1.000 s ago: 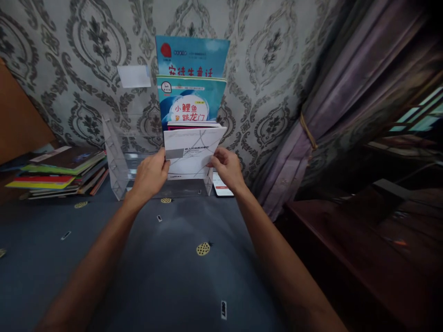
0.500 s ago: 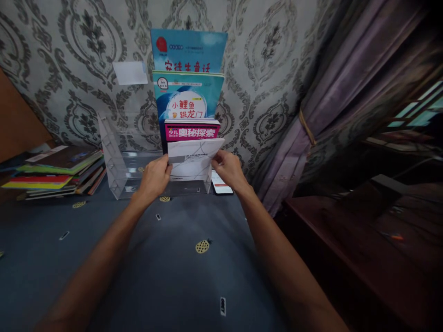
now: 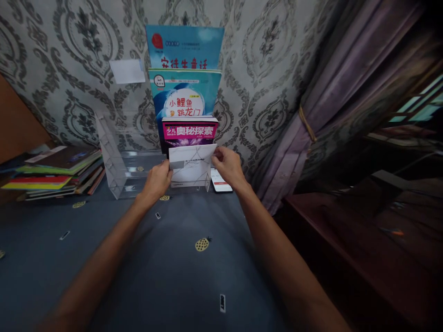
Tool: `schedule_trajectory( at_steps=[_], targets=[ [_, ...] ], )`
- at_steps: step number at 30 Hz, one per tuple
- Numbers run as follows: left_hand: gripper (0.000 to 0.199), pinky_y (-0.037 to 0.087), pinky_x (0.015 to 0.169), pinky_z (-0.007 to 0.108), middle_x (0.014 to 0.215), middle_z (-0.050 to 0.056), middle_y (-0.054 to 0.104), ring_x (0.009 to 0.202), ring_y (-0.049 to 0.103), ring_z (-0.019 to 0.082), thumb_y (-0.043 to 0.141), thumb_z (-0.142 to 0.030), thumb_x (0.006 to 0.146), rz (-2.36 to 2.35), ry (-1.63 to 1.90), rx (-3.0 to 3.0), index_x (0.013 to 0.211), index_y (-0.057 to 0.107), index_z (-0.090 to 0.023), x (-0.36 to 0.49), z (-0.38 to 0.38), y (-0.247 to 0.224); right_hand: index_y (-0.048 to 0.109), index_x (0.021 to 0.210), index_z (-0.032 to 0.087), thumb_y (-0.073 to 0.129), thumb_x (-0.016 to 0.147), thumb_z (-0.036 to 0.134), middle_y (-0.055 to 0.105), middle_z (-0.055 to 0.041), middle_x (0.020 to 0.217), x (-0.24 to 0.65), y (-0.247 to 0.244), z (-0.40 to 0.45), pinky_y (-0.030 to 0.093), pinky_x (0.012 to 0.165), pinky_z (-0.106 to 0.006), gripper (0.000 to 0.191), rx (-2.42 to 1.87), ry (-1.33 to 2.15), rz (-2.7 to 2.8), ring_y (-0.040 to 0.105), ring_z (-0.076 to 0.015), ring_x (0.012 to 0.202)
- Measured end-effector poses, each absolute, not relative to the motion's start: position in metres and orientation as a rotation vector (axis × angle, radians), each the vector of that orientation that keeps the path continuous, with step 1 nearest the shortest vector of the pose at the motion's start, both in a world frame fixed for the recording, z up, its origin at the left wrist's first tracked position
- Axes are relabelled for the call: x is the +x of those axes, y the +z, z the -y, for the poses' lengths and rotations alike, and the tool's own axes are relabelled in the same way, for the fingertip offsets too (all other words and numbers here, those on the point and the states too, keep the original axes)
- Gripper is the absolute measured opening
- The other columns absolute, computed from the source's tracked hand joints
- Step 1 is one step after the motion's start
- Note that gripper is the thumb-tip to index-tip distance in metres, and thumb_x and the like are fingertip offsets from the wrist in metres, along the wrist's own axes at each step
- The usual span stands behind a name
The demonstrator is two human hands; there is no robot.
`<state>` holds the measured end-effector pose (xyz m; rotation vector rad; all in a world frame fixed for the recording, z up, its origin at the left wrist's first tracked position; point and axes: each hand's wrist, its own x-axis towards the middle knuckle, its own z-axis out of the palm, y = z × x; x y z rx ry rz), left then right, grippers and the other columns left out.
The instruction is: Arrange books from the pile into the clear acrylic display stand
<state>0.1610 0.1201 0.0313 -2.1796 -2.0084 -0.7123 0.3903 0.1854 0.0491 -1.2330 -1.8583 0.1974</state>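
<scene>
A white booklet (image 3: 192,173) stands at the front of a clear tiered rack (image 3: 112,161), held at its left edge by my left hand (image 3: 158,179) and at its upper right edge by my right hand (image 3: 227,167). The fingers of both hands are closed on it. Behind it, in rising steps, are a magenta book (image 3: 189,130), a teal book with a white circle (image 3: 185,97) and a blue book (image 3: 187,46). The rack's left part holds no books.
Stacked books (image 3: 58,170) lie at the left on the blue cloth (image 3: 145,276). A phone (image 3: 220,183) lies right of the rack. A purple curtain (image 3: 294,157) hangs beside a dark red surface (image 3: 332,221).
The white booklet has moved down in front of the magenta book, whose cover shows more now. Both hands still hold it. The view has shifted slightly.
</scene>
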Motion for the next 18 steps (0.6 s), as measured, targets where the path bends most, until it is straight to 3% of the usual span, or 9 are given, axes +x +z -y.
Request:
schedule_trajectory(
  at_steps=[4, 18],
  targets=[
    [0.028, 0.050, 0.088, 0.035, 0.109, 0.014, 0.073, 0.102, 0.069, 0.026, 0.047, -0.018, 0.095, 2.052, -0.728, -2.179, 0.120, 0.057, -0.013, 0.161, -0.122, 0.028, 0.070, 0.099, 0.016, 0.055, 0.079, 0.018, 0.071, -0.0047, 0.076, 0.393, 0.050, -0.185, 0.045, 0.069, -0.031, 0.026, -1.227, 0.247, 1.834, 0.063, -0.0198, 0.068],
    [0.035, 0.050, 0.079, 0.036, 0.099, 0.017, 0.075, 0.099, 0.072, 0.033, 0.034, -0.035, 0.104, 2.223, -0.355, -1.929, 0.116, 0.060, -0.014, 0.163, -0.111, 0.048, 0.070, 0.100, 0.017, 0.057, 0.081, 0.020, 0.072, -0.0045, 0.074, 0.393, 0.052, -0.185, 0.047, 0.070, -0.031, 0.024, -1.243, 0.276, 1.850, 0.066, -0.0204, 0.069]
  ],
)
